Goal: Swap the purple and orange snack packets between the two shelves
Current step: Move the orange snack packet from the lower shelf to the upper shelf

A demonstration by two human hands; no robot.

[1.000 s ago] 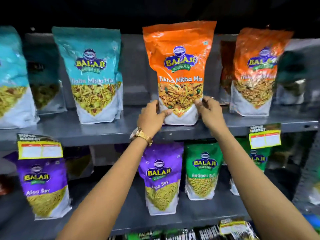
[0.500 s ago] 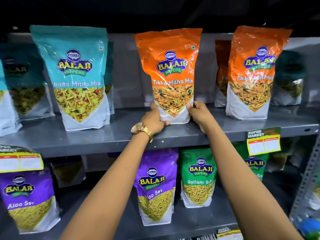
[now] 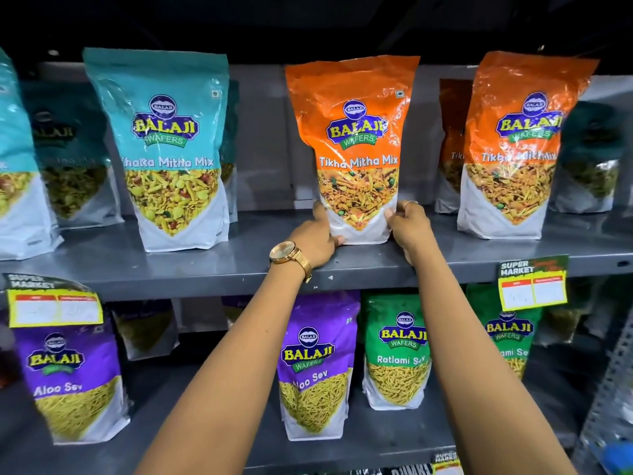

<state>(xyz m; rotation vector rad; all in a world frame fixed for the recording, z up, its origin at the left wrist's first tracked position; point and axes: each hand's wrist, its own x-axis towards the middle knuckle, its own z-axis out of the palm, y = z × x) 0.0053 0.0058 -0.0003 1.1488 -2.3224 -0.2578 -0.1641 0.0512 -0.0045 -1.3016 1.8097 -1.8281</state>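
Note:
An orange Tikha Mitha Mix packet point(image 3: 352, 132) stands upright on the upper grey shelf point(image 3: 212, 269). My left hand point(image 3: 317, 240), with a gold watch at the wrist, grips its lower left edge. My right hand point(image 3: 409, 228) grips its lower right edge. A second orange packet point(image 3: 517, 142) stands to the right on the same shelf. On the lower shelf point(image 3: 376, 437), a purple Aloo Sev packet point(image 3: 313, 365) stands between my forearms, and another purple packet point(image 3: 68, 375) stands at the far left.
Teal Khatta Mitha Mix packets point(image 3: 168, 145) fill the upper shelf's left side. Green Ratlami Sev packets point(image 3: 397, 351) stand right of the middle purple packet. Yellow price tags point(image 3: 532, 286) hang from the upper shelf's front edge. More packets stand behind in the dark.
The orange packet has come down from slightly raised to standing on the upper shelf. Both hands stayed on its bottom corners. The camera view shifted a little.

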